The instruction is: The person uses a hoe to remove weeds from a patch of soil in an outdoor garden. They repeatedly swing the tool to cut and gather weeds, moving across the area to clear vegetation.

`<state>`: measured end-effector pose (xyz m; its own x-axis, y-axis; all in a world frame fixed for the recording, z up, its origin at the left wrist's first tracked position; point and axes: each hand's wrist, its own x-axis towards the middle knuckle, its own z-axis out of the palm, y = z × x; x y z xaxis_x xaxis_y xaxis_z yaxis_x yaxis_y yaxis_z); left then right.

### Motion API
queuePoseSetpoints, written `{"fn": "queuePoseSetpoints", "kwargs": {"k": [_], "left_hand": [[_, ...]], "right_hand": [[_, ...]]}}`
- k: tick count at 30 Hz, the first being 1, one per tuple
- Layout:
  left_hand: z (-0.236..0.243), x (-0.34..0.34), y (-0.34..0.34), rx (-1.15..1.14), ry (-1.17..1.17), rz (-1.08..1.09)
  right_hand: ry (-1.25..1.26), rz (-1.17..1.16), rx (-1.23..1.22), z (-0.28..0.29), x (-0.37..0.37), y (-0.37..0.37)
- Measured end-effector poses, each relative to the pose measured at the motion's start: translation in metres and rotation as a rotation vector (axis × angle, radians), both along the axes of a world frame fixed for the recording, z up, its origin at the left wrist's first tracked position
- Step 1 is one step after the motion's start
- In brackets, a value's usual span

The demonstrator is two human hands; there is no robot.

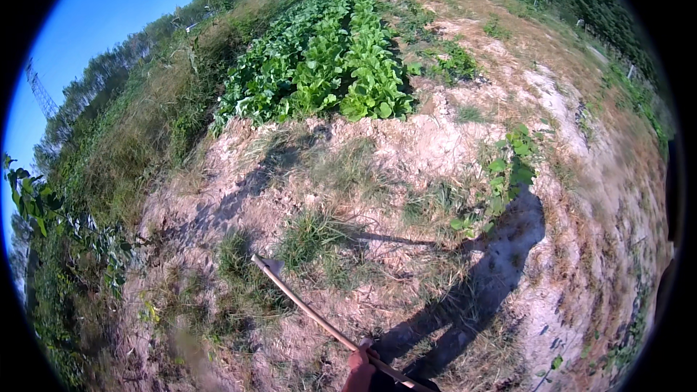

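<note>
Hoe (314,313), 1 item, with a pale, slightly bowed shaft and a light-coloured blade (273,265), slanted from the lower edge up toward the left, its head end among tufts of grass (312,238) on dry, pinkish soil (428,138). Left hand (360,360), so judged from where it entered at the lower edge: grip closed round the shaft near its lower visible end. Right hand: out of view, its grip impossible to tell. Contact between blade and ground: not certain, though a thin, straight shadow (396,238) lay well apart from the head and suggested that the tool was raised. Step in hand, by judgement: hoeing at the weedy strip, with the head poised over the grass. Next move, by judgement: it called for a firm hold and a downward stroke into the tufts, kept clear of the low, broad-leaved plant (512,160) at the right. Surroundings: leafy crop rows (319,65) lay beyond the bare soil, tall dry grass (138,138) bordered the left, and a person's shadow (501,261) fell across the right.
</note>
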<state>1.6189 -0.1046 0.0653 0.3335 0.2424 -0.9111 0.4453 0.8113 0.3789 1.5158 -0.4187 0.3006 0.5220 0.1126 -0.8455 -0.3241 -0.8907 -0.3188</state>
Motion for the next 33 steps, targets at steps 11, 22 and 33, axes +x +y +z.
{"fn": "queuePoseSetpoints", "kwargs": {"k": [11, 22, 33], "left_hand": [[-0.109, 0.014, -0.016, -0.304, 0.112, -0.213], [-0.102, 0.044, 0.015, -0.05, 0.198, -0.335], [-0.051, 0.124, 0.03, 0.189, -0.057, -0.107]], "right_hand": [[0.085, 0.052, -0.155, 0.01, 0.051, 0.062], [0.107, 0.128, -0.308, 0.014, 0.071, 0.071], [-0.032, 0.036, -0.046, -0.013, 0.138, 0.066]]}}
